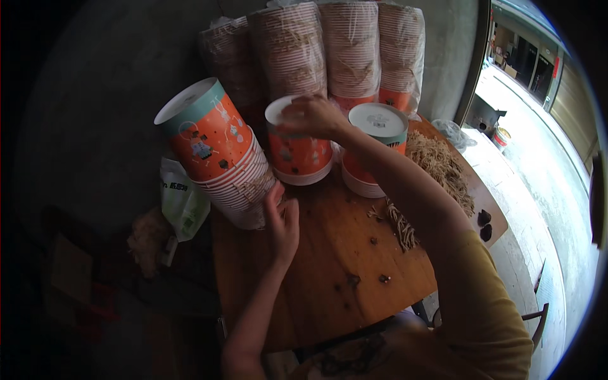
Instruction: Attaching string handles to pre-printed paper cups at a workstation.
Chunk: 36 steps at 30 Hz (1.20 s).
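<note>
A leaning stack of nested paper buckets (212, 136), orange with a teal band and cartoon figures, stands upside down at the left of the table. My left hand (284, 221) is beside its lower right side, fingers apart; whether it touches the rims I cannot tell. My right hand (316, 117) reaches across to the upturned middle bucket (301, 158), its fingers spread over the white base. Contact there is unclear. To the right, partly behind my right forearm, another upturned bucket (379, 120) shows its white base.
Tall plastic-wrapped bucket stacks (288, 50) stand along the wall. Tangled tan strands (437, 164) lie on the wooden table's (316, 278) right side, with small dark bits around. A white-and-green bag (183, 196) hangs at the left edge. Beyond the right edge is a doorway.
</note>
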### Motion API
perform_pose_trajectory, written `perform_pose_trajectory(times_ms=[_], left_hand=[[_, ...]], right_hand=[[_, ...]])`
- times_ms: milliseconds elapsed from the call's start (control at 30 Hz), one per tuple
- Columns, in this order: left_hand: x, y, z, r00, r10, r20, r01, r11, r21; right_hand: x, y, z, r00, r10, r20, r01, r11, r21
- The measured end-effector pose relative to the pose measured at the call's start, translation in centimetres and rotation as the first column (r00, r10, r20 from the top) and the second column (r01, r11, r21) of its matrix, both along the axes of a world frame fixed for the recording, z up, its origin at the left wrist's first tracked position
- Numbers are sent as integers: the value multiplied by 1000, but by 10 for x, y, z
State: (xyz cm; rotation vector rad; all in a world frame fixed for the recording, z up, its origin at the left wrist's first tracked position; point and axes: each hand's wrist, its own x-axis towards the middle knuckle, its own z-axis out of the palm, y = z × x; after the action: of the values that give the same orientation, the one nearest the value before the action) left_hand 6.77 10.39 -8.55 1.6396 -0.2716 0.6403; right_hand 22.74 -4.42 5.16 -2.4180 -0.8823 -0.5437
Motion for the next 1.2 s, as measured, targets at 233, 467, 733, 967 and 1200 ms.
perform_pose_trajectory(times_ms=[233,467,733,967,1200], left_hand=[[77,-41,-12,934,-242,-264,-40,662,-749],[107,-31,-38,887,-439,-142,5,318,-948],[114,-36,-53,842,-502,-199,-63,276,-959],[101,-13,-49,865,-353,-356,-102,570,-815],[-52,-78,69,863,-487,137,369,420,-829]], right_hand=[[1,-6,0,986,-86,143,79,995,52],[7,-18,-5,989,-36,147,7,981,193],[14,-39,28,991,-104,80,73,943,325],[-101,-62,80,889,391,239,-445,615,651],[-167,-122,-20,934,146,325,-308,792,528]])
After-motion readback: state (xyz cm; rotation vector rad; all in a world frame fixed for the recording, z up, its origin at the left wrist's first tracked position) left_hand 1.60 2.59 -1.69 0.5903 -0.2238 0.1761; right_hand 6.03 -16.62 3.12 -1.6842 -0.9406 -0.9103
